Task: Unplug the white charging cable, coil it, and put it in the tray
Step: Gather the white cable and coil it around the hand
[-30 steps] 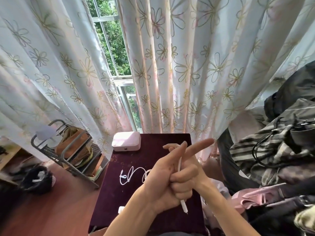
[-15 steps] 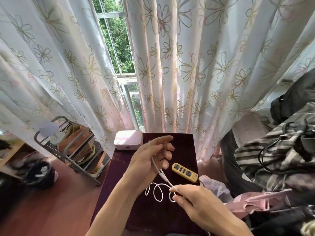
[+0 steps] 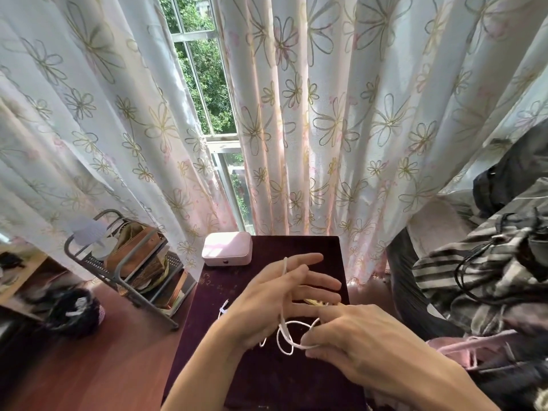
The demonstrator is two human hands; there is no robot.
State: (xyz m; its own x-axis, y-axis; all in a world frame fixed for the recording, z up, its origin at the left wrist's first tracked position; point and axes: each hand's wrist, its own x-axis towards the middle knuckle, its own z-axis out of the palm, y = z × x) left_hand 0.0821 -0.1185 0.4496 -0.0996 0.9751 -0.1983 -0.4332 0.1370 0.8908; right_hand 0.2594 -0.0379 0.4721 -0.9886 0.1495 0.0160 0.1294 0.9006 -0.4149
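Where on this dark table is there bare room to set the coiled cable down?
Free: the table's near end below both hands, and the far strip right of the pink box. Crowded: the middle, where the left hand and right hand work the white cable.

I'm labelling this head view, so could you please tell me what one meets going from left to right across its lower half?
Metal rack → pink box → left hand → white charging cable loops → right hand → striped clothing.
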